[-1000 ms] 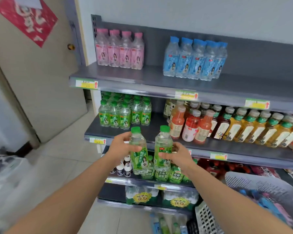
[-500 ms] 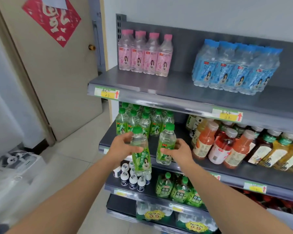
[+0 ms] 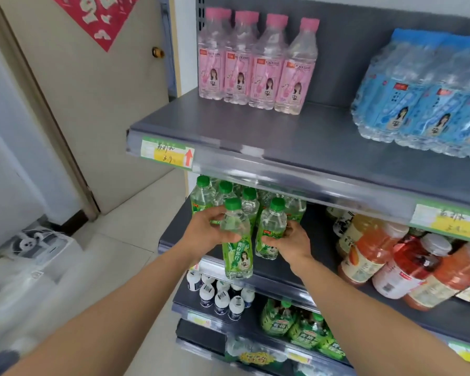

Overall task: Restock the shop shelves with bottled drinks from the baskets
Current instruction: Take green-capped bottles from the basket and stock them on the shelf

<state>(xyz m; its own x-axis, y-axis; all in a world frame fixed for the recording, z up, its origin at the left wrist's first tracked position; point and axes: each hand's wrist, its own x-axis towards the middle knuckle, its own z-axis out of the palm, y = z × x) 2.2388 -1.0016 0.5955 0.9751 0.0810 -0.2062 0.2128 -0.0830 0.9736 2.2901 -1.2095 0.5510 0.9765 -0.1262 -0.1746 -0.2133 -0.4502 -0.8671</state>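
Observation:
My left hand [image 3: 205, 232] grips a clear bottle with a green cap and green label [image 3: 236, 248], held upright in front of the second shelf's front edge. My right hand [image 3: 288, 244] grips a second green-capped bottle [image 3: 272, 229], whose base is at the second shelf [image 3: 174, 237], just in front of the row of matching green-capped bottles [image 3: 204, 196]. Whether its base touches the shelf I cannot tell. No basket is in view.
The top shelf [image 3: 282, 150] carries pink-capped bottles [image 3: 255, 63] and blue-labelled bottles [image 3: 423, 104]. Orange and red juice bottles [image 3: 385, 256] stand right of my hands. Small white-capped bottles [image 3: 220, 297] and green packs [image 3: 301, 327] fill the lower shelves. A beige door [image 3: 92, 104] is left.
Both hands have carried their green bottles up and forward to the second shelf. The view has closed in on the shelves, and the basket has left the frame.

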